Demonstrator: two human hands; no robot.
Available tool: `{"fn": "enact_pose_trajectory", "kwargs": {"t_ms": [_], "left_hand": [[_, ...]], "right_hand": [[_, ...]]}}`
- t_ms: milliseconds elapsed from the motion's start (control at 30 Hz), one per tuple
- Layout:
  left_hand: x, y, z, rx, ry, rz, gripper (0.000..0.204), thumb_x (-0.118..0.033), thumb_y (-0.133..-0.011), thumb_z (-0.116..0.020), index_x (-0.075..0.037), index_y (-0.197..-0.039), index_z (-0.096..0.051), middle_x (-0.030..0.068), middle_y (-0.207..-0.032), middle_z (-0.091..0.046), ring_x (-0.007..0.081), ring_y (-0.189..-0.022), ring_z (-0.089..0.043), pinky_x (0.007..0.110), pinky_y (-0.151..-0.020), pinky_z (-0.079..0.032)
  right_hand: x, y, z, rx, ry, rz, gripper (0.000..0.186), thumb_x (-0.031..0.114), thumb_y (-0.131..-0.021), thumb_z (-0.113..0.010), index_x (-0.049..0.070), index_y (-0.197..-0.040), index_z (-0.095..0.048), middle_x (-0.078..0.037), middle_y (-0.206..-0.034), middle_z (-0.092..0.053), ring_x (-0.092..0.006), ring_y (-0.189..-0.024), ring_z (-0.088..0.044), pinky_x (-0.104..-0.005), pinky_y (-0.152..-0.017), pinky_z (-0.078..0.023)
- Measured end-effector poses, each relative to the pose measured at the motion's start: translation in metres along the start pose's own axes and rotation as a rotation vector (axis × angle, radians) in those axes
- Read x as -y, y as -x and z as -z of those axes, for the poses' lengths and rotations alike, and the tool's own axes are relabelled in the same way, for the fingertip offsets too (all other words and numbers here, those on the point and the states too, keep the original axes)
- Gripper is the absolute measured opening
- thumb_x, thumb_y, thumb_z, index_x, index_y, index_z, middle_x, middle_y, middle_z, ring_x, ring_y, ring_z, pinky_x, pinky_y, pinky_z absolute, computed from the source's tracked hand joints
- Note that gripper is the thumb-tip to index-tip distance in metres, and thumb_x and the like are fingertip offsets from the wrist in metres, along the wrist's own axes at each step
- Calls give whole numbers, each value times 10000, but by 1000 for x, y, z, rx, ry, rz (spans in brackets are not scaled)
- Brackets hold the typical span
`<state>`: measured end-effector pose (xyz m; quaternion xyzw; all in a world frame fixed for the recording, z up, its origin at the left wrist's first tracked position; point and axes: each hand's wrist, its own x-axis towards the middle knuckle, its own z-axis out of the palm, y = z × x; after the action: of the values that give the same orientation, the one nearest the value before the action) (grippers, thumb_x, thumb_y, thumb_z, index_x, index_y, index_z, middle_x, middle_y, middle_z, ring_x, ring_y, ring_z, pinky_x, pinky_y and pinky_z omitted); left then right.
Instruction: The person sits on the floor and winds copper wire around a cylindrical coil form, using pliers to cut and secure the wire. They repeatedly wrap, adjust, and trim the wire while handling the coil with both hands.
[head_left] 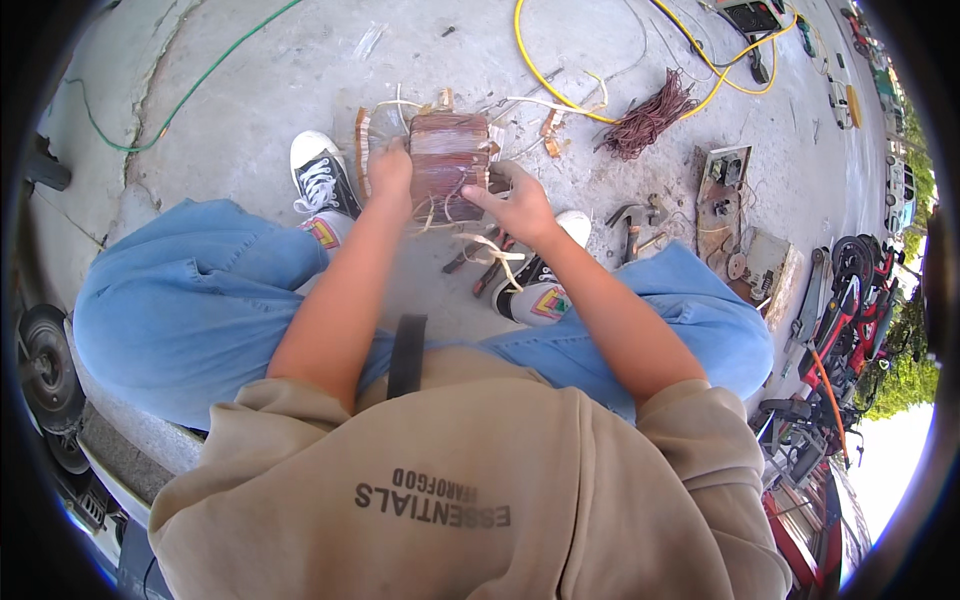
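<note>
Between my feet I hold a transformer coil (448, 150), a block of reddish-brown wire windings with pale leads and frayed strips around its edges. My left hand (391, 172) grips its left side, the fingertips partly hidden behind it. At the lower right corner, my right hand (517, 207) has its thumb against the winding and its fingers round the side. A loose pale strip (492, 250) hangs below the coil. Under it on the concrete, beside my right shoe (540, 285), lie dark-handled pliers (490, 272), partly covered.
A hammer (634, 232) lies right of my right shoe. Farther out are a bundle of dark red wire (650, 115), a yellow hose (532, 60), and an opened metal housing (722, 195). A green hose (205, 75) crosses the far left; motorbikes (850, 310) stand at the right.
</note>
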<state>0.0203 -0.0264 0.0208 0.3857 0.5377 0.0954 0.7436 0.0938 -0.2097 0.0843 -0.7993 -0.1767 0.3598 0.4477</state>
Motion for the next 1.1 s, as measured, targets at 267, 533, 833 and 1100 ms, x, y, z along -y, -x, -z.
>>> {"fn": "enact_pose_trajectory", "kwargs": {"t_ms": [267,533,833,1100], "left_hand": [[-6,3,-6,-166,12,57,354,-235,-978,-474,65,-1133,-580,168,-1018,-647,257,-872,-675,414,-708,-570],[-8,12,-6,35,87,15,379,-278,-976,-523,52,-1153,-577,158,-1048,-652,254,-891,-675,403,-735,-569],[-28,32,-4,320,46,-25,419,-247,-907,-659,61,-1175,-564,172,-1065,-632,237,-939,-644,367,-788,-542],[-19,21,3,220,-259,-206,587,-386,-894,-663,69,-1243,-536,215,-1200,-601,245,-1078,-605,354,-903,-490]], "right_hand": [[-6,18,-22,-272,-276,-46,335,260,-902,-685,-9,-1103,-686,-97,-901,-724,-116,-802,-626,-287,-758,-503],[6,13,6,-399,564,353,460,89,-762,-693,-9,-1201,-596,-158,-989,-647,-340,-946,-591,-408,-901,-446],[49,33,7,308,411,532,417,123,-803,-692,194,-1207,-615,-98,-920,-613,-307,-877,-580,-418,-797,-452],[67,54,9,381,785,812,320,239,-826,-685,207,-1142,-649,-64,-911,-588,-286,-896,-564,-400,-844,-464]]}}
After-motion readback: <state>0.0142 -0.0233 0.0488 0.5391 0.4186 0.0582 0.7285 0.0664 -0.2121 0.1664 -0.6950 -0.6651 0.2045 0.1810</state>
